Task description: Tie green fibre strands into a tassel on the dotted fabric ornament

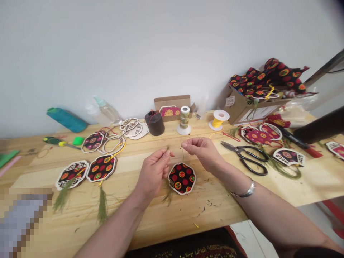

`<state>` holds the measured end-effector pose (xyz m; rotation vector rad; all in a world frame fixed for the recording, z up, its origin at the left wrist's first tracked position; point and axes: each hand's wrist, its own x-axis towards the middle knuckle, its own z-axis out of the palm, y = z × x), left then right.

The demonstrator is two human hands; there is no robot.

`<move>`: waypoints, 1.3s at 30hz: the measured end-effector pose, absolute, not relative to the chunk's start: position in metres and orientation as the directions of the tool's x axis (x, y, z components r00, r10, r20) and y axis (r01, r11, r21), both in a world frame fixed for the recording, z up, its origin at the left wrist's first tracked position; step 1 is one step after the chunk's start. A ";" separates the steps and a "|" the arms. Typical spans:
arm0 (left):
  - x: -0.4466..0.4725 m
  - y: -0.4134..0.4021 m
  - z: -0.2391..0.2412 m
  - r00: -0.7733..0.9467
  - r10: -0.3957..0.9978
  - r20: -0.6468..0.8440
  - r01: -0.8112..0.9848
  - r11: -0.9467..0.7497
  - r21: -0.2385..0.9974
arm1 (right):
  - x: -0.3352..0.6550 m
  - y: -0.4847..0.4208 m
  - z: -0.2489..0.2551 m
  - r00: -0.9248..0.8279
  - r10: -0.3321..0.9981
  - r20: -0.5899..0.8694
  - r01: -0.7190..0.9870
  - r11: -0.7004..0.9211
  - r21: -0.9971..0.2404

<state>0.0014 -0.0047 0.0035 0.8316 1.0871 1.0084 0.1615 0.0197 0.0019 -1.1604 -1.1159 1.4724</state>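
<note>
My left hand (156, 166) is closed in a pinch on a green thread tassel (168, 147), whose top pokes out above the thumb. To its right, my right hand (200, 150) pinches a thin thread (183, 154) that dangles below the fingertips. Between and below the hands, a scalloped ornament (182, 178) with black, red and yellow patterned fabric and a pale wooden rim lies on the table. Some green strands (168, 197) show at its lower left. Black-handled scissors (245, 156) lie open right of my right hand.
Tasselled ornaments (102, 168) lie at left, near a screwdriver (53, 141) and a teal thread cone (67, 119). Behind my hands stand a black spool (154, 123), a green thread spool (184, 120) and a yellow one (218, 121). A cardboard box (242, 107) holds patterned fabric.
</note>
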 end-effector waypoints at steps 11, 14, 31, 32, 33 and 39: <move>0.000 -0.008 -0.004 0.219 0.953 -0.211 -0.094 0.235 0.967 | 0.157 0.014 0.010 -0.170 0.974 -0.148 -0.169 -0.176 -0.970; 0.002 -0.008 -0.004 0.272 0.929 -0.249 -0.111 0.288 0.951 | 0.156 0.014 0.010 -0.188 0.971 -0.149 -0.154 -0.179 -0.972; -0.002 -0.004 -0.002 0.338 0.910 -0.241 -0.324 0.353 0.878 | 0.167 0.017 -0.001 -0.421 0.810 0.409 0.289 0.547 -0.786; -0.003 -0.004 -0.003 0.323 0.914 -0.247 -0.322 0.352 0.879 | 0.167 0.018 -0.002 -0.403 0.806 0.434 0.327 0.570 -0.754; -0.003 -0.003 -0.003 0.311 0.916 -0.253 -0.320 0.352 0.880 | 0.167 0.019 -0.003 -0.390 0.799 0.458 0.359 0.590 -0.723; -0.003 0.001 -0.005 0.266 0.929 -0.258 -0.315 0.336 0.887 | 0.171 0.020 0.005 -0.376 0.792 0.481 0.463 0.610 -0.643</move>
